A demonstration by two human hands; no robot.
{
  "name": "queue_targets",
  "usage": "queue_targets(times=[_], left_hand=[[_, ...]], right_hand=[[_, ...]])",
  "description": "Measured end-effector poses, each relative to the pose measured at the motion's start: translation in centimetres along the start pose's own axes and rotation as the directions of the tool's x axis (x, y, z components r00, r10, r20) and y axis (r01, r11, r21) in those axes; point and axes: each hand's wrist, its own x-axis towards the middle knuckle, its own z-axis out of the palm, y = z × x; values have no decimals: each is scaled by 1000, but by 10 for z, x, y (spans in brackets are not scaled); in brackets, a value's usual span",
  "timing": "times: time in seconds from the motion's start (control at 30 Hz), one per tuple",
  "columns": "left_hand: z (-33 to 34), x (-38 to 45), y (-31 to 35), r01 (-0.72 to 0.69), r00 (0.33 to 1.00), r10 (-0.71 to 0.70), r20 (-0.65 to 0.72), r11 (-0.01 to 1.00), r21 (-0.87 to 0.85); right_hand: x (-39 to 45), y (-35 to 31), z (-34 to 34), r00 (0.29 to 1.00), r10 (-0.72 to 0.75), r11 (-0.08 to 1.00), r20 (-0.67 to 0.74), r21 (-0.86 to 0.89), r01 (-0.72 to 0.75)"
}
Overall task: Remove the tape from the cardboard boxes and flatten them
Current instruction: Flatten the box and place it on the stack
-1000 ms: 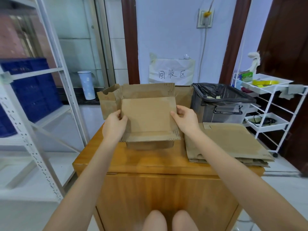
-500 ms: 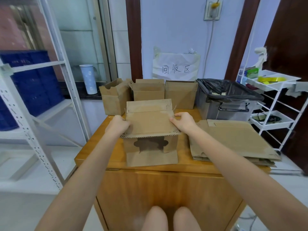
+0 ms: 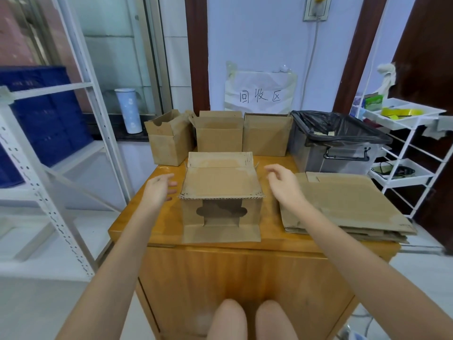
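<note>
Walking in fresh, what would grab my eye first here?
Probably the open cardboard box standing mid-table, with the left hand and right hand hovering open on either side of it. To its right lies a stack of flattened cardboard; behind, a black-lined bin sits below a handwritten paper sign.

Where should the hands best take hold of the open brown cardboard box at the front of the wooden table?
Probably the brown cardboard box by its two short side walls, left hand and right hand closing inward: both hover open beside them, and the top flap lies loose.
</note>
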Motion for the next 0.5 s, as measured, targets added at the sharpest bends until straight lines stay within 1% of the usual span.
queue_targets(times=[0.07,0.1,0.13,0.2,0.27,0.3,0.33,0.4,0.5], left_hand=[[-12,-6,-15,6,1000,-5,5,996,-94],[-16,-13,-24,-38,998,42,40,995,-89],[-17,-23,-33,-105,991,109,75,993,-49],[-11,-40,-50,-208,972,200,124,977,54],[3,-50,-59,-236,966,221,131,966,108],[9,-52,-64,-247,965,232,125,961,124],[15,-52,-67,-272,960,259,104,953,137],[26,-54,-71,-302,953,303,33,926,224],[42,-60,-69,-264,936,331,-119,884,386]], right_hand=[[-14,6,-3,1000,-12,994,-29,110,15],[-21,10,-2,1000,-3,987,-18,160,5],[-27,15,0,1000,13,982,9,187,-15],[-39,20,9,996,45,987,77,153,-56],[-48,22,21,991,70,992,116,97,-81],[-51,21,27,991,75,994,112,68,-83],[-53,22,34,992,77,996,96,32,-80],[-56,22,46,996,85,995,24,-60,-83],[-57,19,55,988,120,978,-93,-163,-134]])
